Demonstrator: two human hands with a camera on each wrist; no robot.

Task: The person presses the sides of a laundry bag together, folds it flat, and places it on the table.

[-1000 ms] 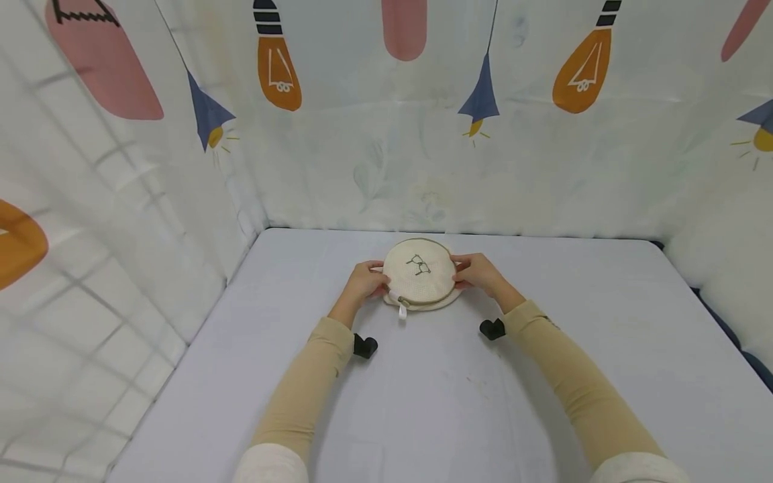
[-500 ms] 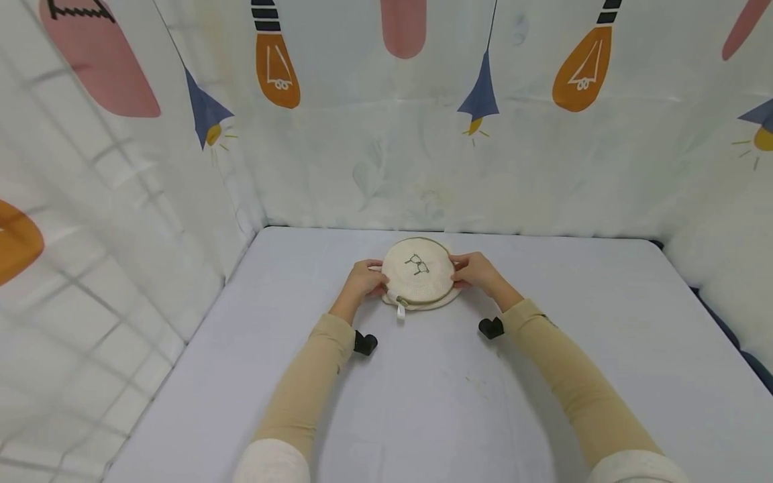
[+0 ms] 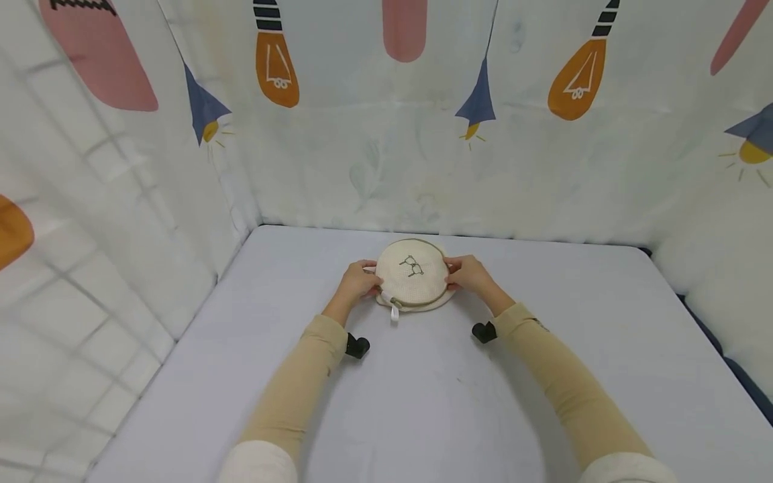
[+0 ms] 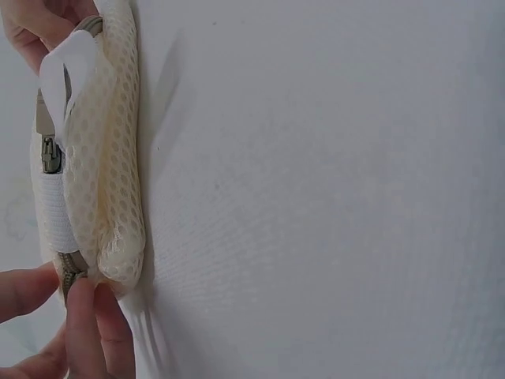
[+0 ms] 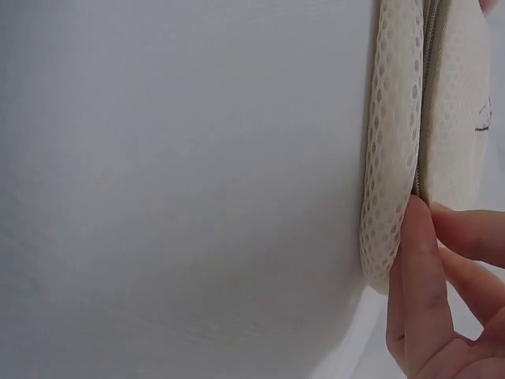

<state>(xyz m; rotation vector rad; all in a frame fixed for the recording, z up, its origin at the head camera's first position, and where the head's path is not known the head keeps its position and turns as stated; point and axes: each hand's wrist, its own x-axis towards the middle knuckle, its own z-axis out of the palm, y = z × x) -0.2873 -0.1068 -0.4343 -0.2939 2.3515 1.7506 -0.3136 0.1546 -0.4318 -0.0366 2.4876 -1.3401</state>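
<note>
While both hands cover parts of its rim, the round mesh bag (image 3: 413, 276) lies on the worktop (image 3: 417, 396) near the far edge, with the left hand (image 3: 356, 280) pinching one side between thumb and fingers and the right hand (image 3: 472, 274) pinching the opposite side beside the zip (image 5: 431, 47). A white tab (image 4: 68, 67) hides some of the zip in the left wrist view, and the dark drawing (image 3: 412, 265) on top is too small to make out. Both wrist views cut off the bag's upper end, and its underside is out of sight.
</note>
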